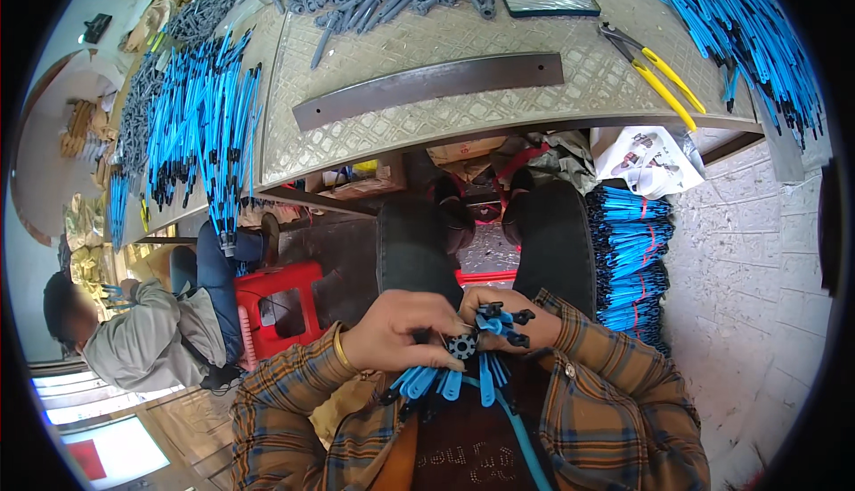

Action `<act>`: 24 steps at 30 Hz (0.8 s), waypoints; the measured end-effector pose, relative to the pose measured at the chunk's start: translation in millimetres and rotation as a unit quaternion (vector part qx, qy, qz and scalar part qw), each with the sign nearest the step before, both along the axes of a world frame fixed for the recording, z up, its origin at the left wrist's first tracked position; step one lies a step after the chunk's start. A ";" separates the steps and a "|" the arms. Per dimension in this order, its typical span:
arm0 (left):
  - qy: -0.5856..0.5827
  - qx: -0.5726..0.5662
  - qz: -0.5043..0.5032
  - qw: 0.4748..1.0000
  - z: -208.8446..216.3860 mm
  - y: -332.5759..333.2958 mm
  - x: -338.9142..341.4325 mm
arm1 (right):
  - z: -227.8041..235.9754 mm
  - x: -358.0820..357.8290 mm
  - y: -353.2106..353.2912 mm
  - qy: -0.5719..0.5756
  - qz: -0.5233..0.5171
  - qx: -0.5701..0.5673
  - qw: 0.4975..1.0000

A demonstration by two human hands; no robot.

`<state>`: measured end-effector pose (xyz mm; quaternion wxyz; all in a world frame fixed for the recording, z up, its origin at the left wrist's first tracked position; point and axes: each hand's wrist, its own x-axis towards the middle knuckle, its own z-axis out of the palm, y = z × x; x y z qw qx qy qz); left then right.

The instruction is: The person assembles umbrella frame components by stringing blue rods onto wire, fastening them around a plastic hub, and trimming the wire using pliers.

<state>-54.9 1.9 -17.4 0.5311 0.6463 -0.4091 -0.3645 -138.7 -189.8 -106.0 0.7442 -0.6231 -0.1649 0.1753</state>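
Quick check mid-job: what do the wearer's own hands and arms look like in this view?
Both the left hand and right hand are gloveless. A gold-coloured band circles the left wrist. The left sleeve and right sleeve are brown-orange plaid with dark and bluish lines.

The view is moderately lit; white panel [134, 454] at lower left is washed out. Glare is caught on the dark-rimmed tray [554, 14], upper center. Shadow is cast beneath the table [427, 122], whose edges are bowed; corners are blacked out.
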 end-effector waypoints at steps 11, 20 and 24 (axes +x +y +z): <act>0.178 0.062 -0.092 0.978 5.7 -18.4 8.6 | -6.4 -4.5 -3.3 -0.014 0.077 0.065 0.995; -0.093 0.021 -0.166 0.981 14.0 -45.9 31.2 | -10.8 1.6 4.8 -0.074 0.151 0.083 0.982; -0.030 -0.030 -0.005 0.999 7.8 -35.8 43.4 | 8.2 16.6 -8.1 -0.079 0.080 0.036 0.993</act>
